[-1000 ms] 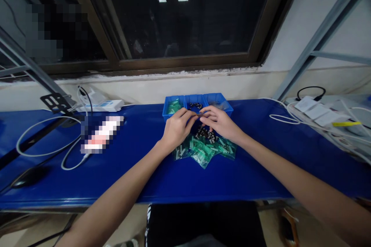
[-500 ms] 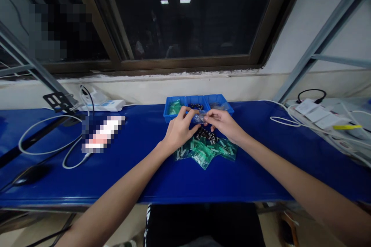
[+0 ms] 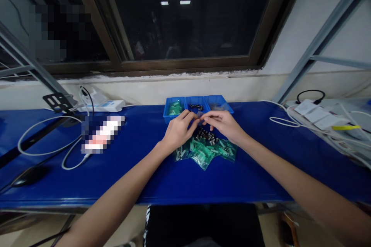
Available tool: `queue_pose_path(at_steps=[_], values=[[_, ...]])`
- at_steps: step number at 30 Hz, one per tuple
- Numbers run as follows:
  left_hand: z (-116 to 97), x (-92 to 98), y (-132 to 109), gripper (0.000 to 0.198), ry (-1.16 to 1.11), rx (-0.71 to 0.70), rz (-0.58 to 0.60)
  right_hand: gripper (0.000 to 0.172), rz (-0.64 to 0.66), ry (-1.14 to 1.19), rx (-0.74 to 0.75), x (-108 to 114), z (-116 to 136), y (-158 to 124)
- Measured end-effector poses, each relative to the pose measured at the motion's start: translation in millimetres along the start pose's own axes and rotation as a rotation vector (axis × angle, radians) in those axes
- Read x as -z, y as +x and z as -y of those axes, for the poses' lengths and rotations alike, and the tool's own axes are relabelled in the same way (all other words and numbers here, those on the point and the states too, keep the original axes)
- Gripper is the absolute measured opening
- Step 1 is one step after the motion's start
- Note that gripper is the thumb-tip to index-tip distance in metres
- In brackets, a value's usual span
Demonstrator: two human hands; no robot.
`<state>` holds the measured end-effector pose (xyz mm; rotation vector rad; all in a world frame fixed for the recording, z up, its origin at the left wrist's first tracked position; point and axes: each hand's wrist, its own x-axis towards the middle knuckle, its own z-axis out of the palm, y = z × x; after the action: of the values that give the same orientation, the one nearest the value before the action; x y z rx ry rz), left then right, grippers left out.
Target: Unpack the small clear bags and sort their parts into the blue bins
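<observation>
My left hand and my right hand meet in front of the blue bins, fingers pinched on a small clear plastic bag between them. The fingers hide most of the bag. Just below the hands lies a pile of small black-and-white parts. Nearer to me, several green bags with pale strips in them are spread on the blue table. Behind the hands, the left blue bin has green bags in it, the middle one dark parts, the right one clear bags.
A blurred-out bright object lies at the left, with white cables and a black mouse near it. A power strip sits by the wall. White adapters and cables are at the right.
The fingers of both hands have come closer together, and less of the clear bag shows between them. The bins and the green bags stay where they were.
</observation>
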<state>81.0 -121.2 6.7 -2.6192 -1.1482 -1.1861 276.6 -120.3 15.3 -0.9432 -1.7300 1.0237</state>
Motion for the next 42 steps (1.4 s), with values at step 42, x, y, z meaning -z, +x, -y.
queue_pose_path(at_steps=[42], values=[[22, -4.2, -1, 0.046, -0.115, -0.083, 0.430, 0.010, 0.335, -0.694, 0.088, 19, -18, 6]])
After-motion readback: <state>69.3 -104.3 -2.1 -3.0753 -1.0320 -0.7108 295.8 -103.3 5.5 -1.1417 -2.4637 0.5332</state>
